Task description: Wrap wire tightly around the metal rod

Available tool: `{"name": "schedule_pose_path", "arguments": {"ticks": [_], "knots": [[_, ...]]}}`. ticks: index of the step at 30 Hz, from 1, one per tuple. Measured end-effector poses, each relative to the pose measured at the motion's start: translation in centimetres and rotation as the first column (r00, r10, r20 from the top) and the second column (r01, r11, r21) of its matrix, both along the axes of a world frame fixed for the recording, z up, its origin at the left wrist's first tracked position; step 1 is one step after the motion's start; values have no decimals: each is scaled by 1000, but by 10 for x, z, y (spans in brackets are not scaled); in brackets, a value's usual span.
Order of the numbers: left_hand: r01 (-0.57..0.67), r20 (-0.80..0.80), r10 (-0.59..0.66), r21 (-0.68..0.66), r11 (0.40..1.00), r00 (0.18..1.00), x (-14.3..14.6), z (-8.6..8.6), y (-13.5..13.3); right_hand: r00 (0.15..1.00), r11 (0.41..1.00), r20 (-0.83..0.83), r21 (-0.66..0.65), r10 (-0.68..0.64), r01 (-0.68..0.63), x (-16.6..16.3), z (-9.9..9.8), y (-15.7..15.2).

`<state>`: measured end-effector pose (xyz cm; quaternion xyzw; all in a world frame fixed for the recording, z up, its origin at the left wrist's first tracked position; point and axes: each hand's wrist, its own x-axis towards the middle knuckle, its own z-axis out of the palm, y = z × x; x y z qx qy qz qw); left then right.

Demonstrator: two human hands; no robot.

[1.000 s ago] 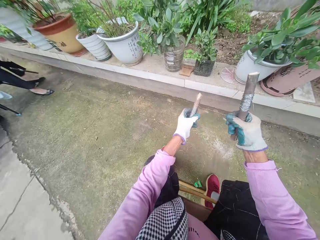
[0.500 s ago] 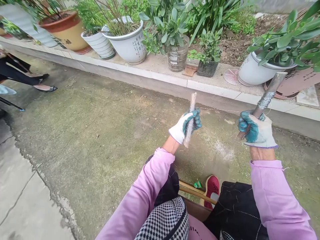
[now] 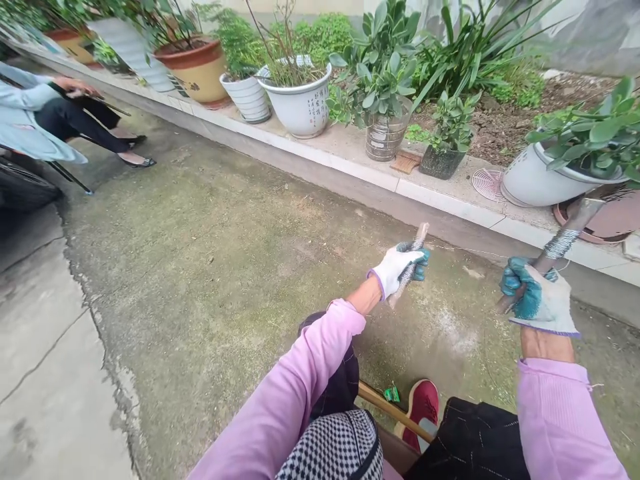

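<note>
Wire (image 3: 467, 249) between my left hand (image 3: 399, 270) and right hand (image 3: 543, 293) could, I judge from afar, snap if I overpull or snarl if I slacken, and I count one wire, one thin stick (image 3: 423, 233) with left fingers curled round it, and one thick stick (image 3: 580, 220) with right fingers likewise.
</note>
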<state>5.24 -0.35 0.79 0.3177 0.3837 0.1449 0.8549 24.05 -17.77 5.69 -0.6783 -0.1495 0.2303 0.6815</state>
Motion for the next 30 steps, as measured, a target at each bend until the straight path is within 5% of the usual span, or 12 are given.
{"name": "schedule_pose_path", "arguments": {"ticks": [10,26,30], "knots": [[136,-62,-132,68,988,989,-3,-20,-4,998,1000,55,13,-8,8,-1,8,1],[-151,248,228,-297,943,941,-15,6,29,993,998,95,3,67,-68,-3,1,0],[-165,225,221,-242,956,949,-16,-1,35,996,999,74,-10,39,-38,0,-2,3]]}}
